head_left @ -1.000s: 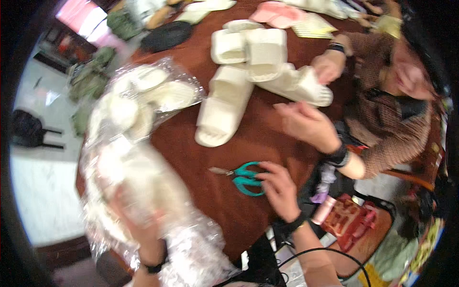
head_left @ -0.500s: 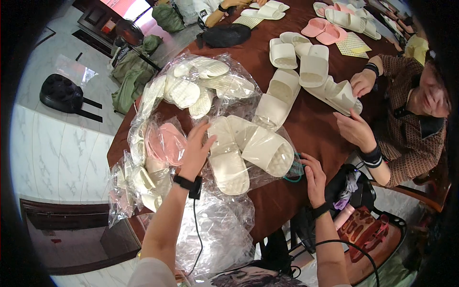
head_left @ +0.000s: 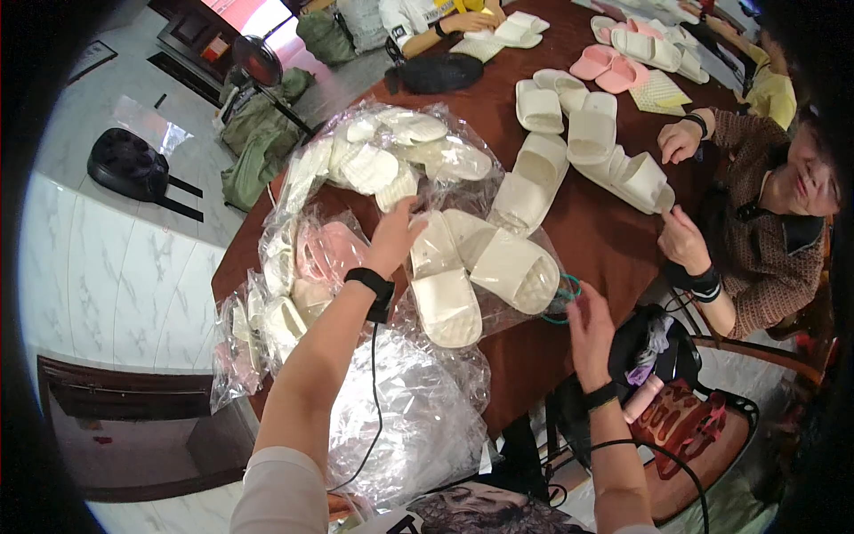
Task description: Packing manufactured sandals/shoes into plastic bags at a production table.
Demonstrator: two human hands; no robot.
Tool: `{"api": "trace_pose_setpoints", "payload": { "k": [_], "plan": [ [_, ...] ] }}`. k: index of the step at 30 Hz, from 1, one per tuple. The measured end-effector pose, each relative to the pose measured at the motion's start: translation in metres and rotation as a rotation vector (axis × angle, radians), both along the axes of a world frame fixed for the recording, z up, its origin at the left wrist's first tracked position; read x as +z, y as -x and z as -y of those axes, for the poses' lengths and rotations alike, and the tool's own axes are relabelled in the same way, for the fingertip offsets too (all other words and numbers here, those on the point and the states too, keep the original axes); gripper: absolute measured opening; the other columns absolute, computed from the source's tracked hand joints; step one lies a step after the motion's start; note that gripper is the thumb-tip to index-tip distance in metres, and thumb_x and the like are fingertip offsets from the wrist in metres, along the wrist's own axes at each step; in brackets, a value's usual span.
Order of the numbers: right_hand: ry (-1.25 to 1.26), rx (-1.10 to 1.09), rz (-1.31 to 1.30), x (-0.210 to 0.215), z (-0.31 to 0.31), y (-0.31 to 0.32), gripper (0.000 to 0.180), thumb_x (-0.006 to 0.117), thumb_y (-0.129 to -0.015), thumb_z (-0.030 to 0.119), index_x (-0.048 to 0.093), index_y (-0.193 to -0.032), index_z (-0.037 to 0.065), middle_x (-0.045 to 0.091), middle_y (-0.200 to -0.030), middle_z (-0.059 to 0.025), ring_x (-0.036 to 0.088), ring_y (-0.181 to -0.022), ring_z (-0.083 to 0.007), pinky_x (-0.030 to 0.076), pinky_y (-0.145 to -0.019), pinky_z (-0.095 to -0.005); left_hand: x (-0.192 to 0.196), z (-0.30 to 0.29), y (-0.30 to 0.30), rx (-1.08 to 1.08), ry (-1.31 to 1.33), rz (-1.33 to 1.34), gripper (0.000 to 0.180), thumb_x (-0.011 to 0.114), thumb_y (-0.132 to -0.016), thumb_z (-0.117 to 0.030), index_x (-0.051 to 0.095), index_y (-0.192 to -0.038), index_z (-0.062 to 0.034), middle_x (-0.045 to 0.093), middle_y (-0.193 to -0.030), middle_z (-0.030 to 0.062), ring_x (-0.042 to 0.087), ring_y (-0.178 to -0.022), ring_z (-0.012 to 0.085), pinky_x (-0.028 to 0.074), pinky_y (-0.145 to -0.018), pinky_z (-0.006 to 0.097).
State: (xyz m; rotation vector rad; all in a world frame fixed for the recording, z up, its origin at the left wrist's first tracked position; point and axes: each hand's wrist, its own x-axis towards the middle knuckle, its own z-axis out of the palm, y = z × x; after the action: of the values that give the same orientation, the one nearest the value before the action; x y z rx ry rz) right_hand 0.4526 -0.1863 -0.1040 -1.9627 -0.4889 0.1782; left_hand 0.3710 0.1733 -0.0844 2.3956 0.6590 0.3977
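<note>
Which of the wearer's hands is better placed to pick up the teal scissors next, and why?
Probably the right hand: it lies beside the teal scissors at the table's near edge. The left hand is further off, resting on the bagged cream slippers.

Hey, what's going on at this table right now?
A person's left hand presses on a clear plastic bag holding a pair of cream slippers, while the right hand reaches to the teal scissors at the bag's edge. More bagged slippers pile up on the brown table. Across it, another person handles loose cream slippers.
</note>
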Motion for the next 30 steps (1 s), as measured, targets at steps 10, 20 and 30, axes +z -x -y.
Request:
{"api": "trace_pose_setpoints", "payload": {
  "k": [10, 20, 30],
  "plan": [
    [-0.426, -0.082, -0.6, -0.03, -0.029, 0.002, 0.016, 0.048, -0.098, 0.016, 0.051, -0.106, 0.002, 0.06, -0.088, -0.0067, 0.061, -0.068, -0.0132, 0.053, -0.056, -0.0283, 0.05, -0.017, -0.002, 0.135, -0.21, 0.007, 0.021, 0.053, -0.09, -0.021, 0.063, -0.081, -0.005, 0.067, -0.076, 0.0171, 0.065, -0.071, 0.0357, 0.051, -0.064, 0.045],
    [-0.821, -0.042, -0.482, 0.096, -0.04, 0.003, 0.01, 0.054, -0.096, 0.021, 0.058, -0.096, 0.011, 0.056, -0.075, 0.0026, 0.047, -0.051, -0.0051, 0.033, -0.037, -0.0211, 0.24, 0.061, 0.162, 0.264, 0.419, 0.55, 0.023, 0.045, -0.101, -0.023, 0.055, -0.091, -0.0061, 0.054, -0.066, 0.0011, 0.041, -0.042, 0.0058, 0.035, -0.04, 0.019],
    [-0.05, 0.467, -0.232, 0.071, -0.1, 0.117, 0.024, 0.058, -0.091, 0.012, 0.054, -0.113, 0.003, 0.063, -0.097, -0.0126, 0.06, -0.089, -0.0227, 0.047, -0.08, -0.032, 0.086, 0.156, 0.447, 0.86, 0.5, 0.32, 0.013, 0.054, -0.092, -0.007, 0.057, -0.104, -0.0032, 0.067, -0.08, 0.0114, 0.064, -0.062, 0.018, 0.051, -0.053, 0.028]
  ]
}}
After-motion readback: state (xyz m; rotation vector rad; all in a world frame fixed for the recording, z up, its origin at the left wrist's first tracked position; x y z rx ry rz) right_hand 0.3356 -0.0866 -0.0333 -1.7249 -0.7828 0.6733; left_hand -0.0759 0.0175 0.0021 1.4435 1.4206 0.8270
